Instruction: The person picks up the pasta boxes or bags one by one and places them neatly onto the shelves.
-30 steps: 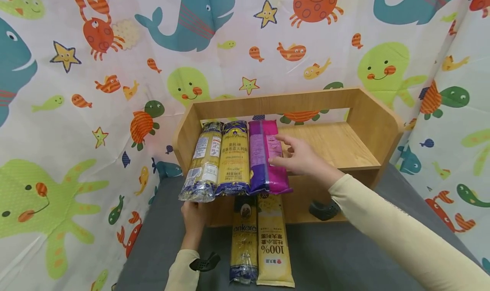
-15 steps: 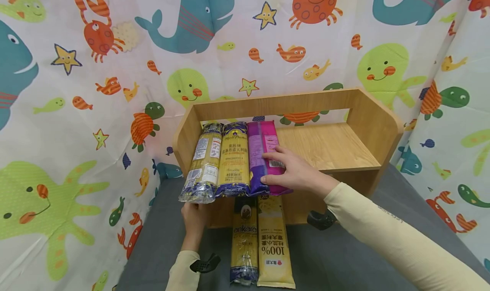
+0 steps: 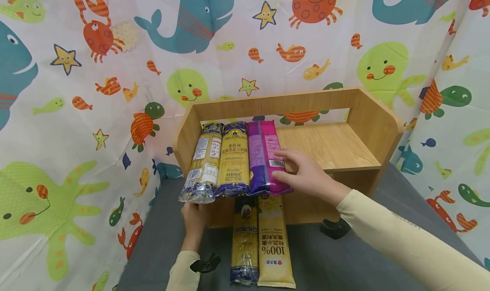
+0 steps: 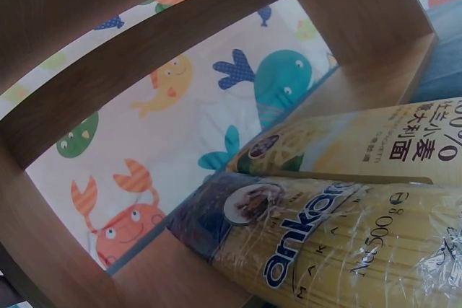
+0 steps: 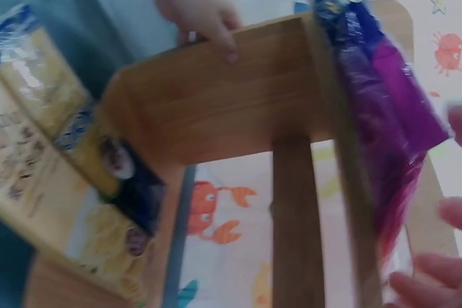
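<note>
Three pasta packets lie side by side on the upper board of a wooden shelf [image 3: 367,133]: a clear-wrapped spaghetti packet [image 3: 204,159], a yellow-and-blue spaghetti packet [image 3: 234,155] and a magenta-purple packet [image 3: 262,155]. My right hand [image 3: 306,172] is at the magenta packet's right side, fingertips at its edge, fingers loosely extended. In the right wrist view its fingers [image 5: 426,279] show beside that packet. Low on the left, my left hand [image 3: 194,218] grips the shelf's side panel, with its thumb over the panel's inner face in the right wrist view.
On the lower level an "ankara" pasta packet [image 3: 245,240] and a pale yellow pasta packet [image 3: 273,240] lie side by side, sticking out past the front edge over the grey tabletop [image 3: 337,257]. A sea-animal printed curtain [image 3: 245,40] hangs behind the shelf.
My right hand came down and left over the magenta packet, then drew back right to its edge. The packet has barely shifted. My left hand has stayed at the shelf's side.
</note>
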Tool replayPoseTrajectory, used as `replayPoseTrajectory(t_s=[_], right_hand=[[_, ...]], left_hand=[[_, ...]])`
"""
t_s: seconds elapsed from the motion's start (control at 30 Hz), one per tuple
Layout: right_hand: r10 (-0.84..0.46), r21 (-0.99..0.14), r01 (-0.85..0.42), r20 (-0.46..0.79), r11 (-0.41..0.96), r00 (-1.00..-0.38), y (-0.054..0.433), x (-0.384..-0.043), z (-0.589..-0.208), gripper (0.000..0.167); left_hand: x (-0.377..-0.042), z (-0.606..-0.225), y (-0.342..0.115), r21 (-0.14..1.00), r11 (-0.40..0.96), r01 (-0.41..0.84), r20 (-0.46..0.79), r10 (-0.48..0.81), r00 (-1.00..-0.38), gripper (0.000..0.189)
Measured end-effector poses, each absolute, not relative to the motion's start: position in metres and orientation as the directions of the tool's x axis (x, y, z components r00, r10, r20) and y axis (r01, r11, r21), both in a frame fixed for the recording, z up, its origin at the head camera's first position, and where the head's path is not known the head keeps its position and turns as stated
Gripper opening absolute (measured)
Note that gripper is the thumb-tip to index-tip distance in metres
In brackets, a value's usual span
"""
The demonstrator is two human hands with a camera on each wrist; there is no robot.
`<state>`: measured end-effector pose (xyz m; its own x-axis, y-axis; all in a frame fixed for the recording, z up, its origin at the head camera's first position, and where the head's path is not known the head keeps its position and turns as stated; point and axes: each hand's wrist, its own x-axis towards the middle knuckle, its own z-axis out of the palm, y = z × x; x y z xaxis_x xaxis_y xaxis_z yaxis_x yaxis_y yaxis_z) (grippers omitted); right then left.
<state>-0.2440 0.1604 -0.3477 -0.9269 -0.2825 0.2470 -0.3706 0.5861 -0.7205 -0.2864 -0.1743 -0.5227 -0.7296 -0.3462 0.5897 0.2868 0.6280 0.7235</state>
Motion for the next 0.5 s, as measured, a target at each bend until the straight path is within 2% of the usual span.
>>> replayPoseTrajectory(t_s=[0.17,0.23,0.37,0.5], right_hand=[[-0.132,-0.674,-0.506,0.525,0.539,-0.84,0.187,-0.227,-0.368,0.024],[-0.09,-0.647,-0.528,0.582,0.55,-0.808,0.199,-0.223,-0.378,0.013],[-0.031,-0.683,-0.456,0.537,0.57,-0.843,0.221,-0.218,-0.401,0.005],[-0.003,-0.763,-0.335,0.401,0.553,-0.916,0.236,-0.215,-0.425,0.013]], left_hand=[[-0.285,-0.522,-0.175,0.73,0.624,0.278,0.569,-0.331,-0.753,0.017],[-0.285,-0.522,-0.175,0.731,0.62,0.284,0.569,-0.324,-0.756,0.02],[-0.286,-0.521,-0.175,0.733,0.612,0.296,0.573,-0.323,-0.753,0.024],[-0.285,-0.521,-0.175,0.749,0.599,0.283,0.554,-0.331,-0.764,0.017]])
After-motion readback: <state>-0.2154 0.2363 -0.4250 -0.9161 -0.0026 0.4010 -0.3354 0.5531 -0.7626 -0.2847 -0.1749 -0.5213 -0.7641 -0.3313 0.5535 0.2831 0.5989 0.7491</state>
